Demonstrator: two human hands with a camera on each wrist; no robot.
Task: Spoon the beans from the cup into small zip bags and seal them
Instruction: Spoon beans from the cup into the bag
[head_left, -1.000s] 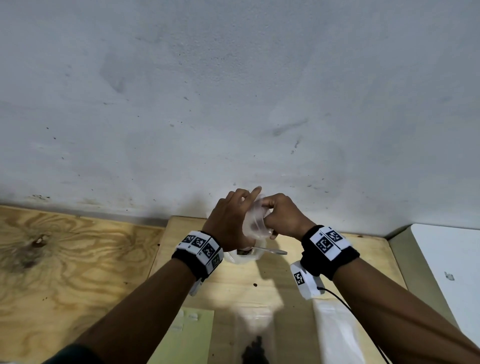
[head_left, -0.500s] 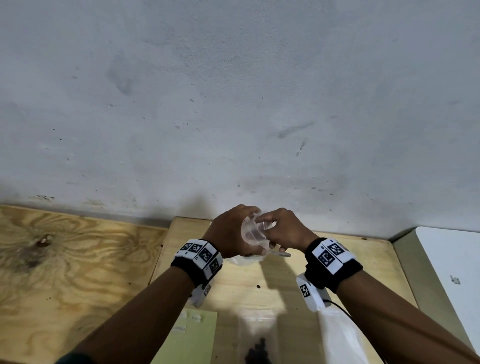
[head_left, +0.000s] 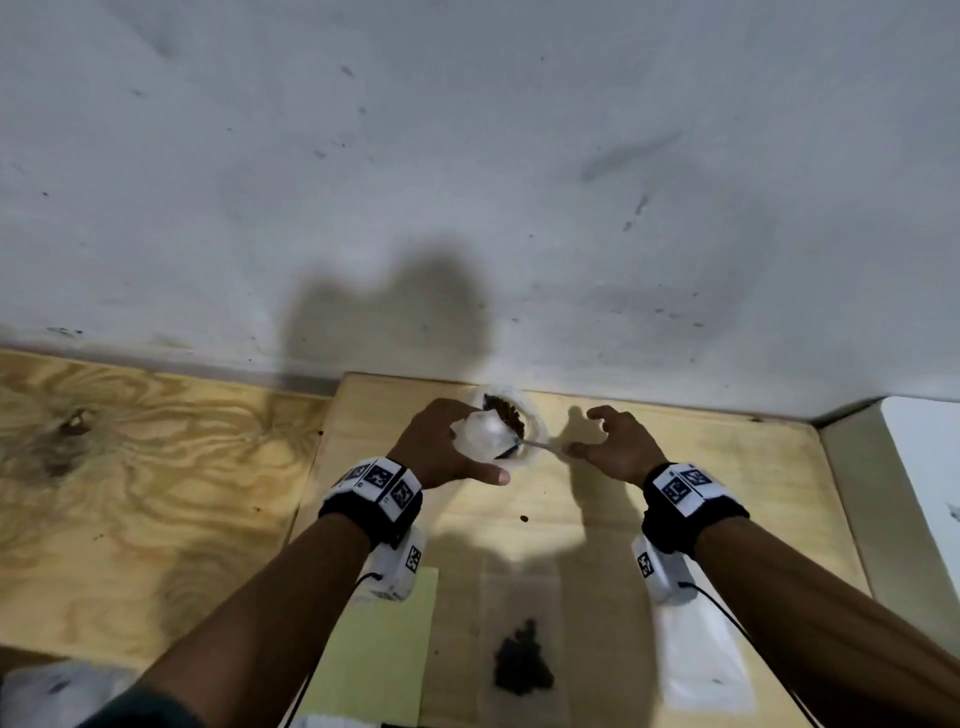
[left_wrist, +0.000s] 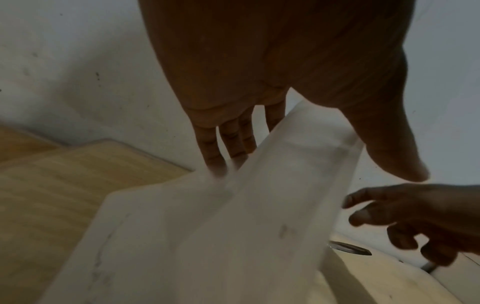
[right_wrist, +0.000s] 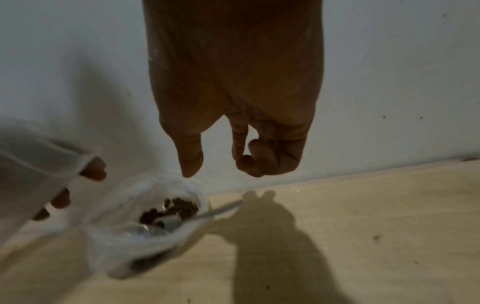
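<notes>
From the head, the left hand (head_left: 441, 447) held an empty zip bag (head_left: 480, 434) at centre frame, just before the cup (head_left: 511, 415) of beans (head_left: 509, 410). The right hand (head_left: 615, 449), loosely curled, held nothing; the spoon (head_left: 535, 443) handle lay at its fingertips.

At the left wrist, straight fingers (left_wrist: 228, 142) backed the bag (left_wrist: 233, 216).

At the right wrist, the cup (right_wrist: 155, 218) sat lower left.

Beans (right_wrist: 170, 207) dark brown; cup (right_wrist: 145, 242) clear – spoon (right_wrist: 221, 209) silver; wall (head_left: 467, 156) grey.
</notes>
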